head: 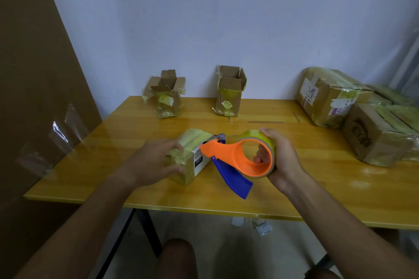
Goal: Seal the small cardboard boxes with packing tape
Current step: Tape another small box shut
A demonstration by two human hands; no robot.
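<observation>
Presently my left hand (pixel 154 161) rests on the small box (pixel 190 156) near the middle of the yellow wooden surface (pixel 317 183); my fingers (pixel 175 146) are spread and fairly straight over its taped top, thumb down the near side, pressing rather than grasping. Box lies on its side, wrapped in yellowish tape, a white and black label on the end facing me.

My right hand (pixel 280 156) grips the tape dispenser (pixel 235 158): fingers curled through the orange ring from inside, palm wrapped round the outside of the yellowish tape roll (pixel 260 137). Orange nose of the dispenser points left and sits against the box's upper right corner. Blue handle piece hangs down toward me, just above the surface.

Farther back, by the white wall (pixel 226 18), two small boxes stand upright with flaps open: one on the left (pixel 166 95), one toward centre (pixel 230 92), well apart from each other. Both carry scraps of old tape and small labels.

On the right edge of the surface, a pile of larger taped cartons (pixel 353 115) sits together, touching one another.

Big brown cardboard sheet (pixel 34 86) leans at my left, a strip of clear tape on it. My knee (pixel 176 258) shows below the surface edge; paper scraps (pixel 260 226) on the floor.
</observation>
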